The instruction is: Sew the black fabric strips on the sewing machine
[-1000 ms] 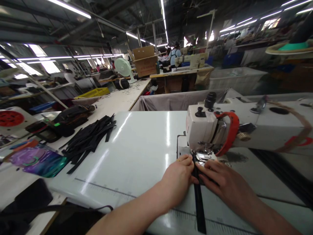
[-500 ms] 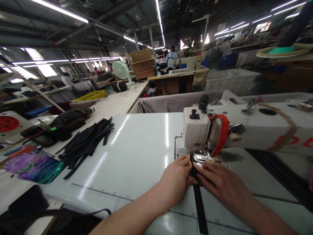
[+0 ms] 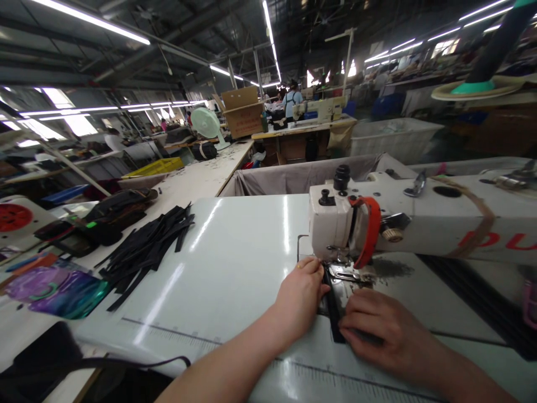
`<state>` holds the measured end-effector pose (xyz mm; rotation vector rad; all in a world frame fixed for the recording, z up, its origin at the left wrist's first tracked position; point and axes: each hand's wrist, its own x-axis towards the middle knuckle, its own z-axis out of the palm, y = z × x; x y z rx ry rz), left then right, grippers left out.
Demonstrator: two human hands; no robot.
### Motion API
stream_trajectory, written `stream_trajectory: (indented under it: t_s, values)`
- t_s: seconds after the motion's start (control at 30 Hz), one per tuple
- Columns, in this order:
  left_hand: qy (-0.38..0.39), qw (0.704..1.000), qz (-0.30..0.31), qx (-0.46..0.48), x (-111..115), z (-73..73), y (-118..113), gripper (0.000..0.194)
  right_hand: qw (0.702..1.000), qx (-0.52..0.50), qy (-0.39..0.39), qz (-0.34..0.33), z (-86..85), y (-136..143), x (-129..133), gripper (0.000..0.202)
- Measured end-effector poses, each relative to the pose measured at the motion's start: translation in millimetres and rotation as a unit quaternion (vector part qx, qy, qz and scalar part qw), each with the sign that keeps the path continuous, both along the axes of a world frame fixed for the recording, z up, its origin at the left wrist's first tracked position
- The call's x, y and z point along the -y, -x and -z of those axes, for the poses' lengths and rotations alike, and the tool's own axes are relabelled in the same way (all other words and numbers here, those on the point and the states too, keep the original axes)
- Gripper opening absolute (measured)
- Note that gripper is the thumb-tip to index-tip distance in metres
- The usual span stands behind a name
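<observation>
A narrow black fabric strip (image 3: 333,310) runs from under the presser area of a white sewing machine (image 3: 331,224) toward me. My left hand (image 3: 301,294) lies along the strip's left side near the metal needle plate (image 3: 346,274), fingers pressed together on it. Lower down, my right hand (image 3: 373,324) pinches the near part of the strip, which looks folded over, with a dark piece showing below the fingers. The needle itself is hidden behind the machine head.
A pile of black strips (image 3: 146,246) lies on the left. Beside it sit a purple-teal pouch (image 3: 59,288) and a dark bag (image 3: 121,207). More black bands (image 3: 465,296) stretch under the machine arm. Further back stand a fan (image 3: 207,123) and a cardboard box (image 3: 243,115).
My right hand has moved down and away from the needle area, and the strip's long near end now appears folded up at it. My left hand stays by the needle plate.
</observation>
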<state>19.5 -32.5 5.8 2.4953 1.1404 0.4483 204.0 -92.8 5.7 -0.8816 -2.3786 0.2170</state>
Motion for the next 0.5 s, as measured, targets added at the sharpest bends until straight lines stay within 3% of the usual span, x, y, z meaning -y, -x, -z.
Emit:
stream_trajectory:
  t_s: [0.5]
  values:
    - [0.007,1.0,0.013,0.005,-0.4,1.8,2.2,0.012,0.994,0.036,-0.041,0.098,18.9,-5.6,-11.0,0.024]
